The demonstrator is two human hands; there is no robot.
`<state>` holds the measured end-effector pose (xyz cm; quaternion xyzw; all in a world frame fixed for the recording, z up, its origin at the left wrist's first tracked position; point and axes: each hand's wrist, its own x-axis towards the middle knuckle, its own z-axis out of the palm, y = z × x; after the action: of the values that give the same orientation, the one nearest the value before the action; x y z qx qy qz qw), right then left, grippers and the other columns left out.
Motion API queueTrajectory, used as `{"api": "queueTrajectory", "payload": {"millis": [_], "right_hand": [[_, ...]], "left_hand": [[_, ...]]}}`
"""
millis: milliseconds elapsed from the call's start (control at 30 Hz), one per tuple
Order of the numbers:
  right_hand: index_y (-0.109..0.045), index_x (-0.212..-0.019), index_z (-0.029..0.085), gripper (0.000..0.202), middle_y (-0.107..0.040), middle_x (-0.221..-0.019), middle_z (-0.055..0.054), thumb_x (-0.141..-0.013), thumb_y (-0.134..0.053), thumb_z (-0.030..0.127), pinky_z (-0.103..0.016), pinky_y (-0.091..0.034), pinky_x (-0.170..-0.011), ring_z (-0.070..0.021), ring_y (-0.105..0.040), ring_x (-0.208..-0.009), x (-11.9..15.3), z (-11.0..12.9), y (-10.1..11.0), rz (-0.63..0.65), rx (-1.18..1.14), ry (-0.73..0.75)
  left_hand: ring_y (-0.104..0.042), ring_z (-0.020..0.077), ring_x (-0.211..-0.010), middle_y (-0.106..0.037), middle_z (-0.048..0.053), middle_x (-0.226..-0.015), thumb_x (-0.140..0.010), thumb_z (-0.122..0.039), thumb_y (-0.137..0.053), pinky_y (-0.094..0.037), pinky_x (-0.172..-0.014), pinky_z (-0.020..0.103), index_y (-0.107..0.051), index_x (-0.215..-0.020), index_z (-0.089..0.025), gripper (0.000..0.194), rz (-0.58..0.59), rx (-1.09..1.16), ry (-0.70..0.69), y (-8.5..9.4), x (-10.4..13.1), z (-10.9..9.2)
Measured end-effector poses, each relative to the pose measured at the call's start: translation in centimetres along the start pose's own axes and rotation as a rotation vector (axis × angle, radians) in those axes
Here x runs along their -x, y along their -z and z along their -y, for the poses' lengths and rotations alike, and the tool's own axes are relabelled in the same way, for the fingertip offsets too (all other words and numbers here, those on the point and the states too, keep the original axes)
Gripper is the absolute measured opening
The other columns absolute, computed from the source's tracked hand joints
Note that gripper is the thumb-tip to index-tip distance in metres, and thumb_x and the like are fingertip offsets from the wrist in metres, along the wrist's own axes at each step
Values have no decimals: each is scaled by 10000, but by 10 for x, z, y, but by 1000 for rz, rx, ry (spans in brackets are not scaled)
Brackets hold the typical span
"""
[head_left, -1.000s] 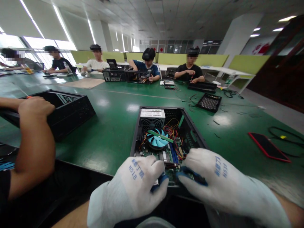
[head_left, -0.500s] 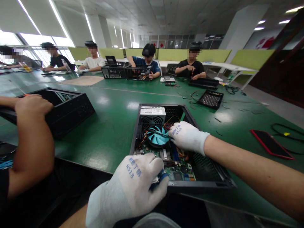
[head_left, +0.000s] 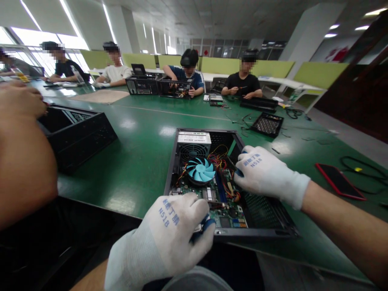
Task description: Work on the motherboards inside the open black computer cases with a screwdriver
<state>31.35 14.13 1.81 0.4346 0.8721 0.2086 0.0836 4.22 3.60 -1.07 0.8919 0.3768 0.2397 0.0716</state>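
Note:
An open computer case point(head_left: 257, 233) lies in front of me, its inside facing up. A round fan with blue blades point(head_left: 201, 170) sits over the green motherboard point(head_left: 224, 222), below the power supply point(head_left: 194, 138). My left hand point(head_left: 178, 234), in a white glove, is closed at the near edge of the case; a small pale, shiny bit shows between thumb and fingers, too hidden to name. My gloved right hand point(head_left: 257, 167) is above the right side of the case, fingers pinched on a thin dark piece whose kind I cannot tell. Coloured wires point(head_left: 221, 159) run beside it.
To the left, a co-worker's arm point(head_left: 24, 153) reaches over another black case point(head_left: 81, 137). A red-edged black phone-like slab point(head_left: 339, 180) and a black cable point(head_left: 363, 165) lie at right. Farther back is a dark perforated tray point(head_left: 268, 124). Several people sit across the green table point(head_left: 142, 121).
My right hand has moved right, away from the fan, uncovering more of the blades and wires. My left hand stays at the near edge. The co-worker's arm at left has risen.

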Motion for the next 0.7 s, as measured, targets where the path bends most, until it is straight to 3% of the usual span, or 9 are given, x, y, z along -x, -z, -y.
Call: {"api": "queueTrajectory", "payload": {"millis": [267, 533, 700], "right_hand": [[-763, -711, 172, 317, -734, -800, -151, -924, -573, 310, -406, -270, -666, -300, -574, -842, -1, 14, -7, 64, 46, 74], [-689, -600, 213, 300, -690, -718, -114, -874, -625, 318, -388, -259, -678, -259, -533, -780, 10, 8, -6, 10, -83, 122], [-708, -656, 189, 312, -701, -738, -111, -910, -596, 332, -382, -309, -706, -243, -556, -774, 11, 18, -6, 34, -139, 105]], "left_hand": [[-542, 174, -662, -584, 2, -776, -1008, -340, -520, -387, -592, 329, -517, -883, -236, 163, -21, -18, -7, -1, 0, 0], [-542, 177, -666, -584, -6, -783, -1002, -335, -530, -376, -593, 341, -506, -875, -242, 160, -18, -5, 9, -1, 0, 0], [-539, 174, -662, -583, -6, -771, -1005, -325, -525, -372, -598, 341, -509, -892, -241, 141, -20, 14, 0, -2, 1, 1]]}}
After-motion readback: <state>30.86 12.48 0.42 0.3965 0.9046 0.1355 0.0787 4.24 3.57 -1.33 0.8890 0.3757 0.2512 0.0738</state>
